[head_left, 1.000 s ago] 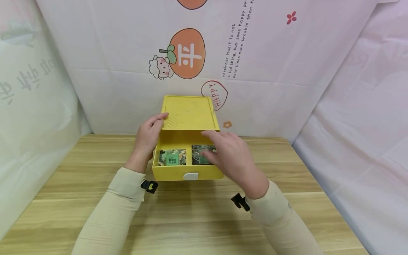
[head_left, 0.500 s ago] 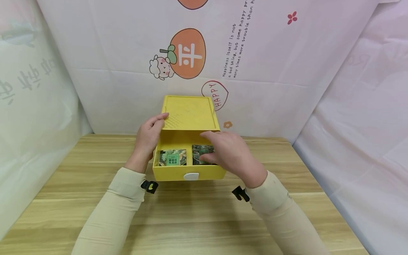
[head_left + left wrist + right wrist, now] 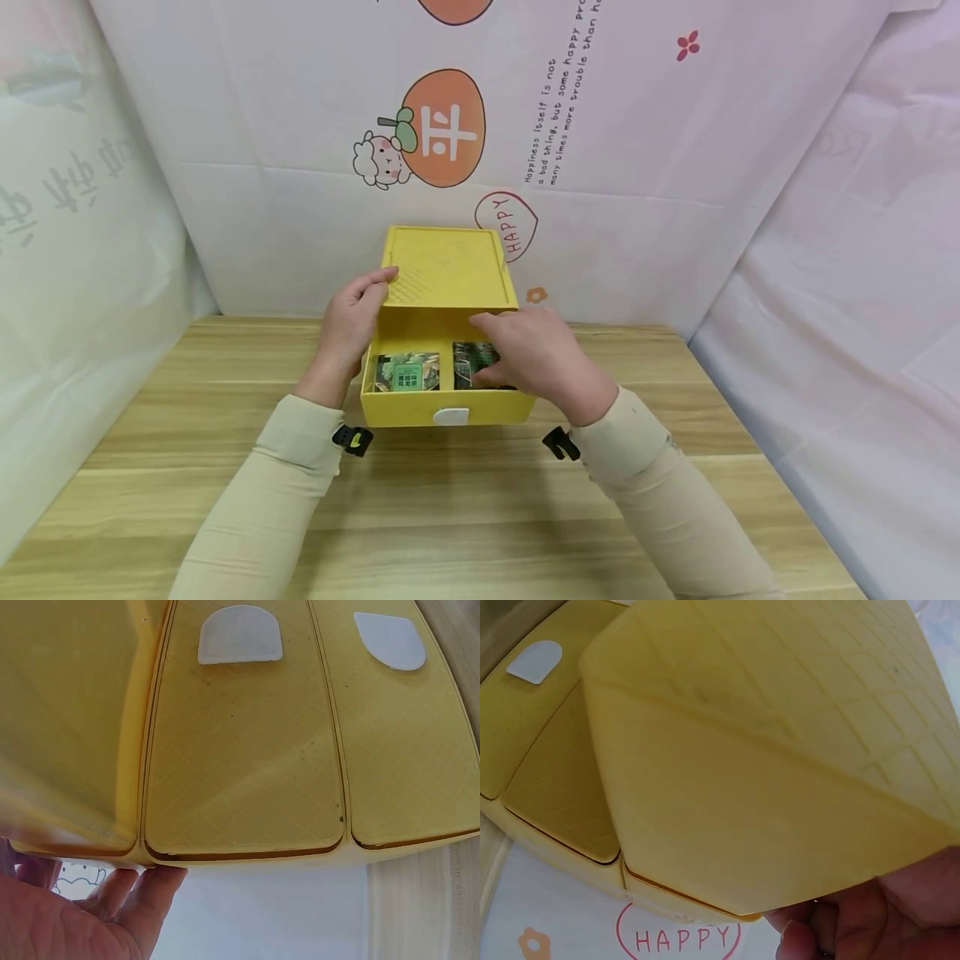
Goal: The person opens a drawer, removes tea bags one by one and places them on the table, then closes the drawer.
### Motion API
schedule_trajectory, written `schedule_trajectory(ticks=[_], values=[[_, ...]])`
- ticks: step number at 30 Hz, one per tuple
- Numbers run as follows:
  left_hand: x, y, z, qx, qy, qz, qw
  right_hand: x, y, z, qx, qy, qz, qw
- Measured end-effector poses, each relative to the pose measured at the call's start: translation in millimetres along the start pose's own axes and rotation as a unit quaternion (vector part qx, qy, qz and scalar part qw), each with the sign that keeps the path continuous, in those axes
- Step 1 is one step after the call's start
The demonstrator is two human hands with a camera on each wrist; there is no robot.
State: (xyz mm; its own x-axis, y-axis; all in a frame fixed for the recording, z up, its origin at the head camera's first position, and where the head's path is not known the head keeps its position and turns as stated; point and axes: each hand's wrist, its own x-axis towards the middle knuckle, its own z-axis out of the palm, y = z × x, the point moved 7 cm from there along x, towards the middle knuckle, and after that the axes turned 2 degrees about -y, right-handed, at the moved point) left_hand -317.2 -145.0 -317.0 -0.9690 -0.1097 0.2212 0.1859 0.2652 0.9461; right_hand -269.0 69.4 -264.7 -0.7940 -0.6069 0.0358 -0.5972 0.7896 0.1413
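Note:
A yellow drawer cabinet (image 3: 442,258) stands against the back cloth, its top drawer (image 3: 405,408) pulled out by its white-handled front. My left hand (image 3: 348,325) grips the cabinet's left side, the forefinger over the top edge; in the left wrist view its fingers (image 3: 161,896) meet the cabinet's side edge. Inside the drawer are a green tea sachet (image 3: 408,372) on the left and a darker sachet (image 3: 465,358) on the right. My right hand (image 3: 543,354) reaches over the drawer's right wall, thumb and forefinger spread, thumb overlapping the darker sachet. The wall hides part of this hand in the right wrist view.
Below the pulled-out drawer are two pushed-in drawers, the middle one (image 3: 244,750) and the bottom one (image 3: 409,735), with white handles. The wooden table (image 3: 450,517) runs in front. White printed cloth (image 3: 615,133) hangs behind and at both sides.
My right hand has shifted slightly left and its thumb now covers more of the darker sachet. The left hand keeps its grip on the cabinet.

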Motion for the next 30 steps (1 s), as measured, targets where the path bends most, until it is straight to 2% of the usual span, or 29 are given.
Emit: schedule_trajectory(ticks=[5, 10, 30], values=[[0.5, 0.3, 0.1, 0.002, 0.002, 0.004, 1.0000, 4.5, -2.3, 4.3, -0.046, -0.051, -0.018, 0.9975], [0.6, 0.6, 0.0, 0.002, 0.003, 0.005, 1.0000, 6.4, -4.1, 8.1, -0.070, -0.082, -0.025, 0.9938], [1.0, -0.9, -0.3, 0.007, 0.006, 0.000, 1.0000, 13.0, -6.4, 13.0, -0.077, -0.130, -0.022, 0.9883]])
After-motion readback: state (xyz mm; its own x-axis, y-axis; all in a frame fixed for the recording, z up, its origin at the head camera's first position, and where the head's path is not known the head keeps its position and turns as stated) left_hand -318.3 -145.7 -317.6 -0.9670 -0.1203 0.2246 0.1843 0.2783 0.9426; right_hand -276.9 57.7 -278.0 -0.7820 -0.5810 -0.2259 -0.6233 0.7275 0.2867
